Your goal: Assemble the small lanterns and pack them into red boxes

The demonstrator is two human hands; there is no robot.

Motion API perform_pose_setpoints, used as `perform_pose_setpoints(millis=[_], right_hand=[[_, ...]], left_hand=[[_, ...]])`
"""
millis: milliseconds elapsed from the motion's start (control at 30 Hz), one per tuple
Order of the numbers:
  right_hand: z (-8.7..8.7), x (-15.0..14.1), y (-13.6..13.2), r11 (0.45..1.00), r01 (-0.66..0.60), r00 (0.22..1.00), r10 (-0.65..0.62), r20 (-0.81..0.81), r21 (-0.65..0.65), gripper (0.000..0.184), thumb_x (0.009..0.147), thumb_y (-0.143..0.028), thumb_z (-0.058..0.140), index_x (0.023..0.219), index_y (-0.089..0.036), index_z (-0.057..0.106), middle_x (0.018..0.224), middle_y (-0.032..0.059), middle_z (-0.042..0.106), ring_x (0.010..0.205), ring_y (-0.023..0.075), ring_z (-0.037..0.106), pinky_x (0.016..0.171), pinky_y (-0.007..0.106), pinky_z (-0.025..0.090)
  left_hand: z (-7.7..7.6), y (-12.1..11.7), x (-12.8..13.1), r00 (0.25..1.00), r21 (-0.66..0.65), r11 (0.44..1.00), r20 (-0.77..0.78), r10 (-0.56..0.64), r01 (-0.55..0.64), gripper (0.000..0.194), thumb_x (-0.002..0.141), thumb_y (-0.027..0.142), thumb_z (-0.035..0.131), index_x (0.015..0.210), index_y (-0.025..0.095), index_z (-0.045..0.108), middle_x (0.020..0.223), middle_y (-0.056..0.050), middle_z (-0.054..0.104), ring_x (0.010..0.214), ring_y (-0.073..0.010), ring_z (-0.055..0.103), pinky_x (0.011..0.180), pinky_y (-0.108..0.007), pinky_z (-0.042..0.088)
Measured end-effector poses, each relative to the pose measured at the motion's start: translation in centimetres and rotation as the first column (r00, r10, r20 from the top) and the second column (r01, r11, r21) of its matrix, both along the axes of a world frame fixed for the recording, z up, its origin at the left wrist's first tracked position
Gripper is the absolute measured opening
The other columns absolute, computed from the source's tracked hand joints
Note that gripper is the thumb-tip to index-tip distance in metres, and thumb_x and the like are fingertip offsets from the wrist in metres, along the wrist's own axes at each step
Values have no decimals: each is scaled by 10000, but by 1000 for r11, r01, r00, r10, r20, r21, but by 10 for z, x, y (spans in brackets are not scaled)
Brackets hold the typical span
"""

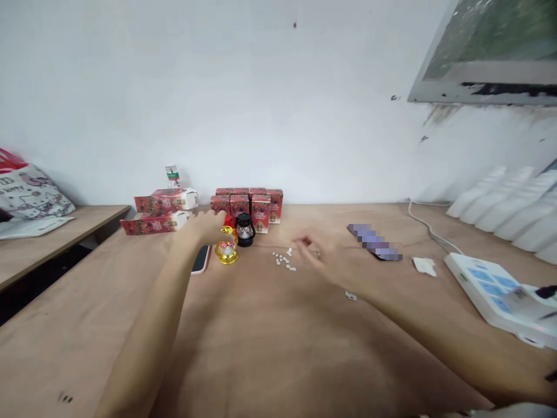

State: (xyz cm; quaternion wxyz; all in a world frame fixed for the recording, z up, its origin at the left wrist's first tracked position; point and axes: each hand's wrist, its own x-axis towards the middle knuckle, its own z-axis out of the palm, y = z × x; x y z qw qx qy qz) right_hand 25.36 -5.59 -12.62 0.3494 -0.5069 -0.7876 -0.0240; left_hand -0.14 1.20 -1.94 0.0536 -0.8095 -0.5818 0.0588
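Observation:
My left hand [208,225] reaches forward over the brown table [270,337], close behind a small gold lantern [227,247] and just left of a black lantern [245,230]; motion blur hides its fingers. My right hand [324,255] hovers low beside a scatter of several small white pieces [284,259], fingers curled toward them, blurred. A cluster of red boxes [248,204] stands at the back behind the lanterns.
Flat red cartons [161,212] and a bottle [173,175] lie back left. A phone [201,259] lies by my left wrist. A dark blurred object [375,242], white scrap [424,266], white device [500,293] and cable [429,227] sit right. A patterned bag [30,194] rests far left.

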Motion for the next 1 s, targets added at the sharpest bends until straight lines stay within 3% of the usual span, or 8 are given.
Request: perform_pose_setpoints(millis=[233,400,533,633,700,767,867,1000], right_hand=[[-62,-8,20,998,36,971,-45,233,43,179,810,-130,504,934,-189,619,1006,108,670,964,234,607,841,357,464],[-65,-11,19,996,26,941,-52,334,83,194,826,-125,470,896,-205,633,938,97,676,954,240,578,843,371,455],[-68,-14,20,997,21,947,-42,318,70,213,840,-113,461,911,-206,639,903,92,677,935,247,572,845,392,456],[-70,-18,24,997,-19,980,4,201,73,232,878,-139,425,937,-220,634,888,82,672,900,234,586,824,388,473],[-69,-23,25,994,-28,999,23,44,103,246,909,-175,392,992,-230,617,922,75,669,894,218,599,806,372,487],[-67,-28,24,992,-12,992,28,-125,128,245,927,-209,373,1009,-236,603,941,66,669,889,205,615,792,355,497],[-65,-38,20,990,15,951,29,-308,139,217,933,-258,379,939,-240,594,907,55,668,862,191,630,769,329,504],[-68,-47,16,974,86,877,25,-480,208,184,937,-287,377,908,-236,551,847,44,644,795,172,624,705,307,508]], left_hand=[[-26,20,9,997,-81,996,-70,33,-39,469,748,390,575,1144,150,495,1140,-203,608,1040,-331,590,773,-347,458],[-25,22,5,994,-34,993,13,-112,113,350,712,426,587,961,183,543,968,-138,656,896,-296,622,674,-309,438],[-29,19,-14,921,-2,965,300,-250,262,299,669,423,598,851,200,516,794,-43,631,778,-240,602,661,-302,439],[-51,10,-20,643,-54,966,755,-127,254,269,614,339,607,807,196,484,820,-12,617,804,-210,603,705,-312,486],[-76,3,-16,211,-163,946,972,105,279,293,600,289,576,860,196,477,896,-15,626,819,-191,619,718,-319,516],[-103,-5,-7,-53,-328,880,929,366,344,447,525,180,607,953,199,481,840,-4,638,727,-167,631,714,-315,522],[-132,-15,8,-208,-373,806,837,506,459,463,485,92,617,932,178,531,721,8,632,647,-131,610,685,-261,499],[-145,-19,21,-251,-337,806,830,499,487,450,492,107,688,925,158,575,713,-1,645,661,-138,608,679,-256,472]])
